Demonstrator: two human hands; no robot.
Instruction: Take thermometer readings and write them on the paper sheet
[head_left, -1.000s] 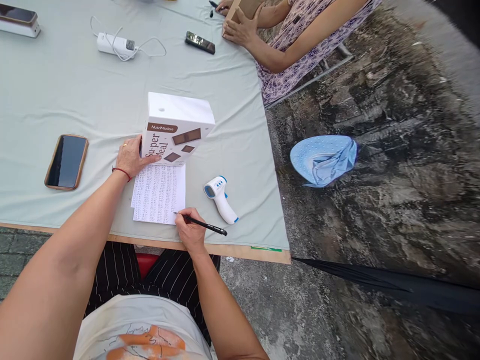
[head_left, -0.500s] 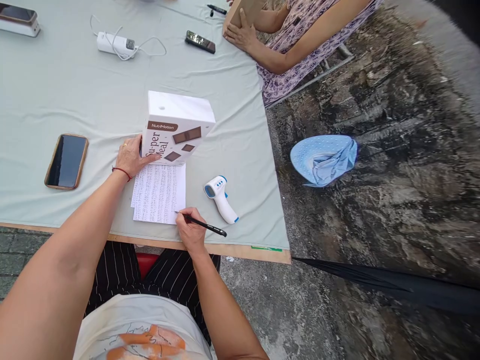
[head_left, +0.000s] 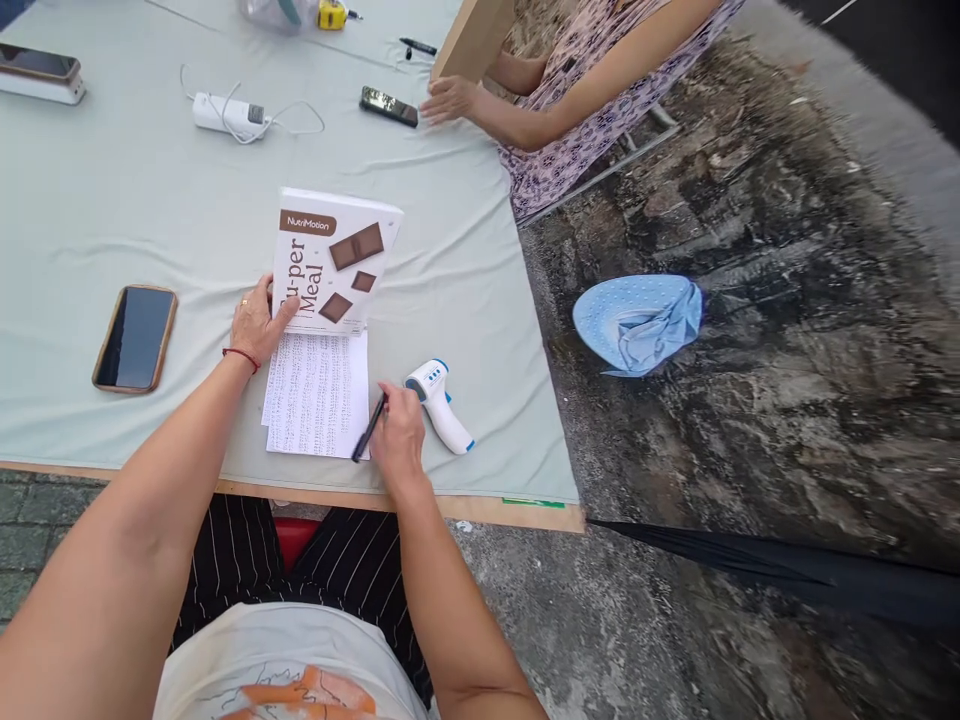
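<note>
with left fingers [head_left: 285,312] clasping the box [head_left: 335,262] and right fingers [head_left: 394,400] the pen [head_left: 367,430], we should avoid creasing the sheets [head_left: 316,395].

– And there's the table [head_left: 555,519], pale cloth [head_left: 150,220] draped across, bare wood [head_left: 469,508] showing along its near edge!
– Past the right edge, dark, blotchy ground [head_left: 787,370]; grey paving [head_left: 26,515] below, far left; soft daylight over everything!

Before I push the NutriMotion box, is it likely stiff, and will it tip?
The NutriMotion box is probably stiff: its edges look straight and its front flat. It could tip or swing, since only the left hand grips it, at one side. Its weight I cannot judge; the contents are hidden.
</note>
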